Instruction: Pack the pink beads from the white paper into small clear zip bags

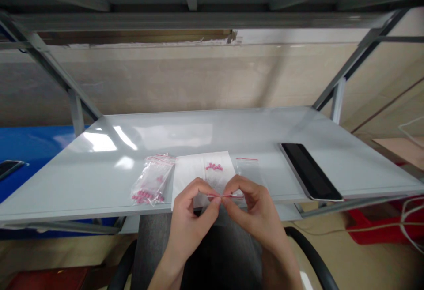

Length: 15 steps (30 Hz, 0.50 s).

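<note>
My left hand (194, 212) and my right hand (254, 210) meet at the front of the table, and their fingertips pinch a thin strip with a red line (225, 196). The strip looks like the zip edge of a small clear plastic bag. Behind them, a small heap of pink beads (213, 166) lies on a white paper sheet (195, 179). A clear zip bag holding pink beads (151, 182) lies left of the sheet. Another clear bag with a red zip line (249, 171) lies to its right, partly behind my right hand.
The white table top (198, 131) carries a black tablet (310, 171) at the right. Grey metal shelf framing (192, 20) runs overhead. A phone (9, 168) rests on a blue surface at the left. Chair arms (313, 254) flank my lap, and a red crate (377, 226) sits low at the right.
</note>
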{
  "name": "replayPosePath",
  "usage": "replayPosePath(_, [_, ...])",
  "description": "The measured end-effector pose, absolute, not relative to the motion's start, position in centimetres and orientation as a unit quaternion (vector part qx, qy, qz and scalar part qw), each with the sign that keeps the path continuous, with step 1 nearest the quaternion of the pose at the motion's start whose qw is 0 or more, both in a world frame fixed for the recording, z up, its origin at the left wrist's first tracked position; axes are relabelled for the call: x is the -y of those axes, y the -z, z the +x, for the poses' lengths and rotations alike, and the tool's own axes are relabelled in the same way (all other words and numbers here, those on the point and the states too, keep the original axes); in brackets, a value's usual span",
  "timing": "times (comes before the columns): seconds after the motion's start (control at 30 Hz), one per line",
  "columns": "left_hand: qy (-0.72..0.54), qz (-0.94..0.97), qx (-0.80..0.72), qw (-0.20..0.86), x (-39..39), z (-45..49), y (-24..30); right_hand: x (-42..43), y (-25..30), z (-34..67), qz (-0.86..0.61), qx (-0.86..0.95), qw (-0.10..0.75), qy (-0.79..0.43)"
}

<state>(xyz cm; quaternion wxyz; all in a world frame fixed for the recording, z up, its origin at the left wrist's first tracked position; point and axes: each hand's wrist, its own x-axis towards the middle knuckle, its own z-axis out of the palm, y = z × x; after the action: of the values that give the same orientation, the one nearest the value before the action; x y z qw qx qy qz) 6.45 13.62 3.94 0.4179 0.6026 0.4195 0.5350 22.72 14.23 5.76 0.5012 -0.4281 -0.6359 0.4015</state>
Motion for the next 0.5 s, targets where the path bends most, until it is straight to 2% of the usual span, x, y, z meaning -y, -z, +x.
replayPosePath(0.5, [-0.543,0.585,-0.389,0.461,-13.46,6.98,-3.97,-13.95,-5.86,23.14,-0.413,0.628,0.515,-0.412])
